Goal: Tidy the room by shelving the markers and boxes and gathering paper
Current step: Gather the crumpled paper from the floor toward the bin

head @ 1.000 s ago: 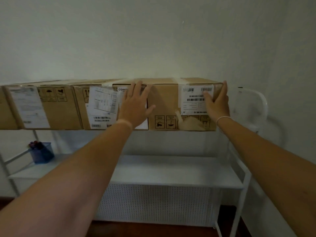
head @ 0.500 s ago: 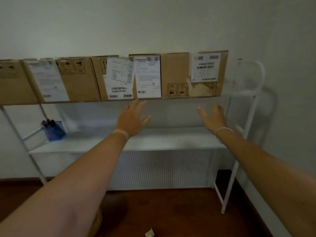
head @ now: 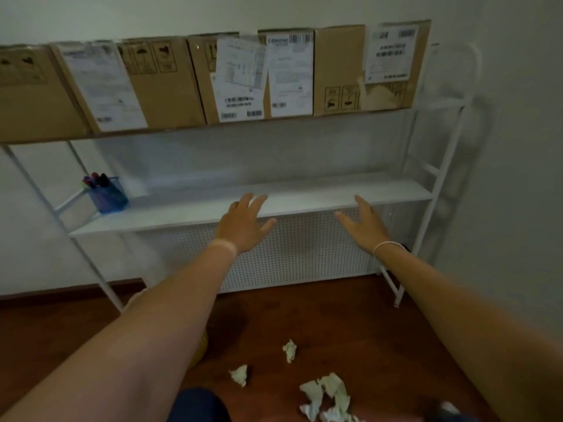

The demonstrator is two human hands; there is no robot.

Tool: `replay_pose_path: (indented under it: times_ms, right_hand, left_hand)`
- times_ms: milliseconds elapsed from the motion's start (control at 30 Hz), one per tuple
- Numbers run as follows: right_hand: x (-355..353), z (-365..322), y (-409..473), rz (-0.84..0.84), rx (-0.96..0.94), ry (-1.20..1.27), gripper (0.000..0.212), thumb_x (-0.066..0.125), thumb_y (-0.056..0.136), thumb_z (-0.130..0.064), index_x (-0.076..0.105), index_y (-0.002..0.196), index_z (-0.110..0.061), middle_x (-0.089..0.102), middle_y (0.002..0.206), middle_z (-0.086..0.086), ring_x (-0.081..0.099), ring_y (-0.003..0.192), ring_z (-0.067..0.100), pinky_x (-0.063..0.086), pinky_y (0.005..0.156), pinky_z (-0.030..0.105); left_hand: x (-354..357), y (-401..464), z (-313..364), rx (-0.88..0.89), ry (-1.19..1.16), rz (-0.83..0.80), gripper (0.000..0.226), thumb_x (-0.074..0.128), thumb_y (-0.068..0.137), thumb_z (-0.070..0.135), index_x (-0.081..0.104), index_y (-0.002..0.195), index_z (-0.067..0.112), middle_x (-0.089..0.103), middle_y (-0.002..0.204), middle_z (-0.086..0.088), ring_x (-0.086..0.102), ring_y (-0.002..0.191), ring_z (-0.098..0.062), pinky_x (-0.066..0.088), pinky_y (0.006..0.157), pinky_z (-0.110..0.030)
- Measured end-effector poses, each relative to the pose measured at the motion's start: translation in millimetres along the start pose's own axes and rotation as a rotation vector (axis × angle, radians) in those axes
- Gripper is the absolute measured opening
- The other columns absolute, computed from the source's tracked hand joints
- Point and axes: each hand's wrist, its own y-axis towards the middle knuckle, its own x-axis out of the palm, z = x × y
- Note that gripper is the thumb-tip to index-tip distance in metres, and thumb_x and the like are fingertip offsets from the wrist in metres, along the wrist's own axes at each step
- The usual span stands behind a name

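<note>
Several brown cardboard boxes [head: 341, 68] with white labels stand side by side on the top shelf of a white metal rack [head: 438, 178]. A blue mesh cup of markers [head: 107, 194] sits at the left end of the lower shelf [head: 320, 194]. Crumpled paper scraps [head: 329, 394] lie on the dark wooden floor below, with two smaller balls [head: 289, 350] nearby. My left hand [head: 243, 223] and my right hand [head: 364, 225] hover in front of the lower shelf, fingers spread, holding nothing.
A white perforated panel [head: 298, 254] closes the rack's bottom section. Walls stand behind and to the right. Something yellowish [head: 201, 345] peeks out under my left forearm. A dark blue shape [head: 198, 405] and a shoe [head: 447, 411] show at the bottom edge.
Both hands have let go of the rightmost box and dropped from the top shelf to the lower shelf's level. The view has tilted down, revealing the floor and the paper.
</note>
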Motion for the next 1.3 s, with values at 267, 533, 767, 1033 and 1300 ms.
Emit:
replay_pose_path:
  times_ms: [267, 533, 767, 1033, 1300]
  right_hand:
    - [58, 30, -58, -0.094, 0.133, 0.01, 0.075, 0.051, 0.09, -0.048, 0.012, 0.151, -0.025, 0.012, 0.159, 0.001, 0.017, 0.145, 0.025, 0.022, 0.115, 0.042]
    - [112, 101, -100, -0.111, 0.342, -0.019, 0.075, 0.052, 0.087, -0.05, 0.016, 0.149, -0.028, 0.016, 0.158, 0.005, 0.024, 0.143, 0.028, 0.03, 0.11, 0.044]
    - [161, 194, -130, -0.137, 0.546, -0.087, 0.079, 0.059, 0.085, -0.048, 0.019, 0.149, -0.024, 0.024, 0.154, 0.009, 0.03, 0.14, 0.029, 0.031, 0.111, 0.04]
    - [222, 305, -147, -0.277, 0.652, -0.194, 0.084, 0.067, 0.078, -0.042, 0.023, 0.148, -0.028, 0.026, 0.151, 0.014, 0.041, 0.131, 0.034, 0.039, 0.107, 0.045]
    - [266, 407, -155, -0.299, 0.761, -0.227, 0.085, 0.071, 0.073, -0.044, 0.027, 0.145, -0.03, 0.03, 0.148, 0.016, 0.035, 0.134, 0.036, 0.034, 0.109, 0.049]
  left_hand:
    - [40, -51, -35, 0.003, -0.012, -0.157, 0.065, 0.043, 0.093, 0.051, 0.022, 0.15, 0.026, 0.019, 0.16, -0.003, 0.021, 0.146, -0.027, 0.028, 0.116, -0.047]
    - [117, -82, -65, 0.019, -0.015, -0.366, 0.064, 0.044, 0.093, 0.05, 0.023, 0.149, 0.028, 0.019, 0.159, -0.003, 0.022, 0.145, -0.028, 0.027, 0.115, -0.044]
    - [219, -103, -84, 0.033, -0.001, -0.601, 0.066, 0.047, 0.091, 0.051, 0.023, 0.149, 0.03, 0.02, 0.158, -0.004, 0.025, 0.143, -0.03, 0.03, 0.115, -0.044]
    - [348, -114, -86, 0.087, -0.005, -0.817, 0.071, 0.054, 0.087, 0.05, 0.024, 0.149, 0.029, 0.021, 0.158, -0.002, 0.027, 0.142, -0.031, 0.029, 0.115, -0.045]
    - [475, -118, -79, 0.093, -0.014, -0.988, 0.076, 0.06, 0.085, 0.045, 0.022, 0.149, 0.031, 0.014, 0.16, -0.004, 0.018, 0.144, -0.033, 0.025, 0.114, -0.044]
